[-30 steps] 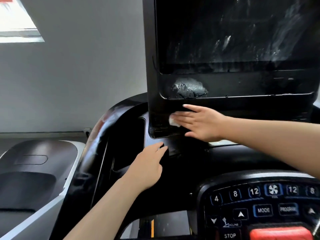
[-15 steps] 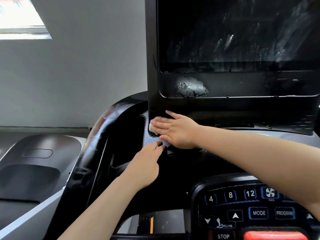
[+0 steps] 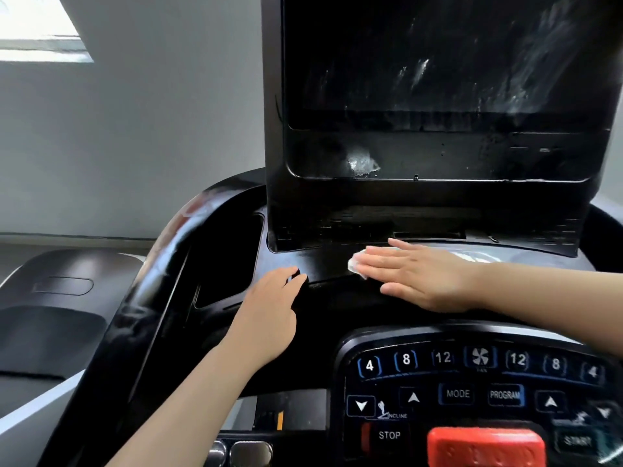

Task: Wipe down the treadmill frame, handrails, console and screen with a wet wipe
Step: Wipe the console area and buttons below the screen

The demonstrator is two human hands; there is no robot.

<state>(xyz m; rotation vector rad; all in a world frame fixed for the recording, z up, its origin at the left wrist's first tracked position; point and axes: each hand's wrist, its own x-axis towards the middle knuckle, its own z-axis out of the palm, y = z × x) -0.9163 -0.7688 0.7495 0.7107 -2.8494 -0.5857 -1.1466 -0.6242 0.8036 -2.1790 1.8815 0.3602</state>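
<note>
**Two hands, one wipe on the console ledge**

While two bare hands reach over the glossy black treadmill console [image 3: 337, 264], a second machine stands at far left: one grey neighbouring treadmill [image 3: 50, 298] with a smooth rounded hood and a shallow oval recess. Next comes one curved black handrail [image 3: 158, 281], shiny and streaked with reflections. The left hand [image 3: 269, 318] rests palm down on the console's dark plastic, fingers straight and together, their tips at a ridge in the ledge, holding nothing. Just right of it, apart from it, lies the single wet wipe [image 3: 357, 262], a small white crumpled pad on the ledge below the screen housing. The right hand [image 3: 418, 278] presses flat on the wipe, fingers extended and close together, so only the wipe's left edge shows. Above stands one large rectangular screen [image 3: 438, 62], dark glass smeared with pale wet streaks; one foamy wet patch [image 3: 362, 163] sits on the matte bezel beneath it. At lower right, one rounded button panel [image 3: 472, 382] carries six numbered keys, a fan key, MODE, PROGRAM and STOP, plus one textured red safety key [image 3: 485, 446].
</note>
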